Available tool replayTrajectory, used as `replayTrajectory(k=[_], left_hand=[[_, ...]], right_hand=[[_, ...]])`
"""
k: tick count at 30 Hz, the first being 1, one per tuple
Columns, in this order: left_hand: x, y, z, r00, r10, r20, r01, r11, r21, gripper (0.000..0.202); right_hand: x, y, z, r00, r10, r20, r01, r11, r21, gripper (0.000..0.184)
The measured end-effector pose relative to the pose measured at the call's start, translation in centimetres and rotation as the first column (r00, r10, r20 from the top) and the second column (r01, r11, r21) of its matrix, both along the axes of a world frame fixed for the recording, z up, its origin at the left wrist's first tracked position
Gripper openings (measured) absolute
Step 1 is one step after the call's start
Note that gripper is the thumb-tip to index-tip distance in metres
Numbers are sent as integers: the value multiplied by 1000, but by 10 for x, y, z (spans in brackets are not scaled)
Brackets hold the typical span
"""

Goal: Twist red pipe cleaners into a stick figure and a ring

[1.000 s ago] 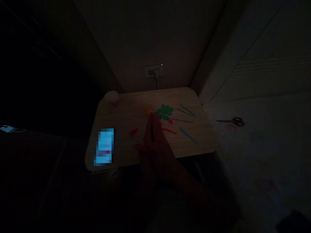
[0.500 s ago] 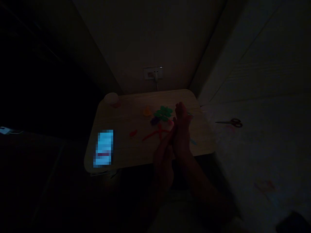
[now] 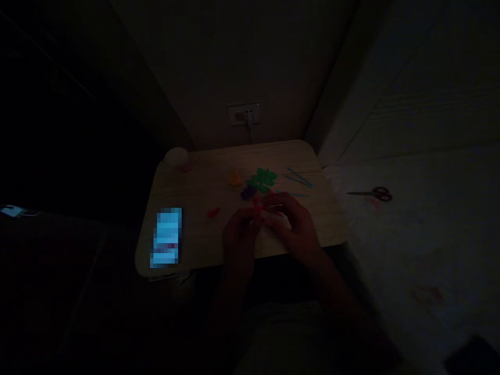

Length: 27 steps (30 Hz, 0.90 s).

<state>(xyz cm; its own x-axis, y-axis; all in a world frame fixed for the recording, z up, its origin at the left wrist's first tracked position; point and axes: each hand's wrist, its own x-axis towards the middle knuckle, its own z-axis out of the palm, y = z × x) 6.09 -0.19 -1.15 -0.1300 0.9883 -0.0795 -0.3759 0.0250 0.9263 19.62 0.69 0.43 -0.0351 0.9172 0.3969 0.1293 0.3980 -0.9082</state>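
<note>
Dim room corner, barely lit; pale wood table set against wall, below socket. Shows left hand and right hand over table, both bent inward, meeting at red piece. Located around mid-table, between both sets of fingertips, just in front of purple piece and near green leafy piece. Has fingers curled in around it from both sides, apparently in contact; too dark to tell firm pinching from light touching.

To handle well, probably: use fingertips only, press lightly and evenly, steady from one side while adjusting from the other. Mind purple and green pieces close by; avoid brushing with knuckles. Likely to flatten or tear at thin part if squeezed hard.

Looks vivid red, clay-like, slim: short bar in view plus thin strand running toward right hand, partly hidden by fingers. Surface detail lost in gloom; cannot tell joined from merely crossing.

Also around: orange lump, red scrap beyond left hand, thin blue sticks farther right, cup at far left corner, phone with pixelated screen at near left, scissors off table to right.
</note>
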Motion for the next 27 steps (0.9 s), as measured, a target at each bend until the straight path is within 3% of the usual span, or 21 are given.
replayTrajectory(k=[2,4,6,8,10,12,14,17,20,27], left_hand=[[-8,5,-4,998,-39,52,43,996,-77,28],[-15,9,-9,995,-96,8,96,989,-109,32],[-21,11,-13,987,-108,-122,97,991,-95,33],[-29,12,-16,944,-41,-326,36,999,-22,32],[-39,10,-20,801,87,-593,-8,991,136,24],[-46,4,-24,547,186,-816,90,956,278,15],[-49,-3,-30,320,215,-923,230,927,295,16],[-44,-13,-39,141,207,-968,288,927,240,24],[-37,-17,-44,103,225,-969,288,926,245,25],[-33,-19,-48,134,231,-964,320,910,263,26]], right_hand=[[7,-5,-4,987,71,142,-76,997,25,31],[11,-9,-10,973,71,219,-83,995,47,27],[14,-10,-17,964,7,266,-27,997,72,19],[17,-11,-26,945,-61,322,34,995,90,17],[21,-11,-35,907,-109,407,82,993,84,18],[25,-13,-46,854,-125,505,106,992,66,17],[27,-16,-56,804,-115,583,109,993,45,16],[26,-20,-65,765,-111,634,118,993,31,19],[21,-20,-67,752,-115,649,107,993,52,20],[18,-12,-66,728,-111,676,40,992,120,20]])
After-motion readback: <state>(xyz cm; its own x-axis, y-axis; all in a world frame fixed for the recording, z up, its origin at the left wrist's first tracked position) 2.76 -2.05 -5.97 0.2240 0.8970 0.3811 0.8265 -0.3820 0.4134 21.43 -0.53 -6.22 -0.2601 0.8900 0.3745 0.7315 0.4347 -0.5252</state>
